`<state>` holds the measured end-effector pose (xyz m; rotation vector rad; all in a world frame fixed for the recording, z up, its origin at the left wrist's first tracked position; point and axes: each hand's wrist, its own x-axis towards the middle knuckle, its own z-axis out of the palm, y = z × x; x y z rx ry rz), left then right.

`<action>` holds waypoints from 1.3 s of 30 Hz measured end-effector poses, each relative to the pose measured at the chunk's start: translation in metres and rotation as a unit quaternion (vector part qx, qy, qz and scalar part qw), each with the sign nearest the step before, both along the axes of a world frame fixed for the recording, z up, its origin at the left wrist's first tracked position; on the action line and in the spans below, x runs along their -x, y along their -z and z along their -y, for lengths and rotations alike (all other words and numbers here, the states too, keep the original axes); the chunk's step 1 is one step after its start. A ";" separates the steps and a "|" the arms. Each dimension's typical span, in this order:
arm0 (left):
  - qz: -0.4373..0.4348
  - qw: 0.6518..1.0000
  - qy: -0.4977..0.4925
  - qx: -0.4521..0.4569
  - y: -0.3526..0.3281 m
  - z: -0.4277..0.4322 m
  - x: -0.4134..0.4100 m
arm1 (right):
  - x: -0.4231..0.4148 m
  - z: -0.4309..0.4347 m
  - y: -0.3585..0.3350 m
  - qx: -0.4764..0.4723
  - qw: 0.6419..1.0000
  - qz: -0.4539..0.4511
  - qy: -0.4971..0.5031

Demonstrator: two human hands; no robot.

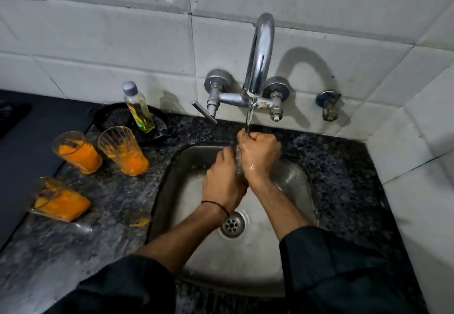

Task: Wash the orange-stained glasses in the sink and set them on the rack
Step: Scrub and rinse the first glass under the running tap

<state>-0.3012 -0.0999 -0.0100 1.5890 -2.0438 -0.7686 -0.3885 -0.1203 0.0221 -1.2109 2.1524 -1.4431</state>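
Over the steel sink (290,259), both my hands close around one clear glass (238,164) held under the running tap (260,51). My left hand (224,178) grips its lower part. My right hand (260,156) wraps the upper part, and water falls onto its fingers. Most of the glass is hidden between the hands. Three orange-stained glasses stand on the dark counter to the left: one at the back left (78,153), one beside it (124,150), and a blurred one nearer the front (59,199).
A bottle of green dish liquid (138,107) stands on a black plate (108,117) behind the glasses. The tap lever (205,112) juts over the counter. The drain (232,224) lies below my wrists. A small valve (329,105) sits on the tiled wall, right.
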 end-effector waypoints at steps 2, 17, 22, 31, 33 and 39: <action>-0.023 1.000 -0.014 -0.003 0.002 0.001 0.000 | -0.001 0.001 0.004 -0.004 1.000 -0.004 0.004; -0.157 0.988 -0.001 0.000 -0.012 0.022 -0.014 | 0.006 0.011 0.001 -0.014 0.988 0.149 0.043; -0.308 0.950 0.038 0.039 -0.017 0.015 -0.013 | 0.013 0.013 0.008 -0.147 0.800 0.580 0.039; -0.278 0.957 0.034 -0.074 -0.007 0.030 0.009 | -0.027 -0.016 0.042 -0.093 0.744 0.661 0.039; -0.192 0.972 -0.060 -0.120 -0.006 0.037 0.016 | -0.039 -0.019 0.047 -0.124 0.852 0.501 0.083; -0.273 0.927 -0.045 -0.253 0.008 0.023 0.007 | -0.024 -0.029 0.051 -0.080 0.953 0.292 -0.003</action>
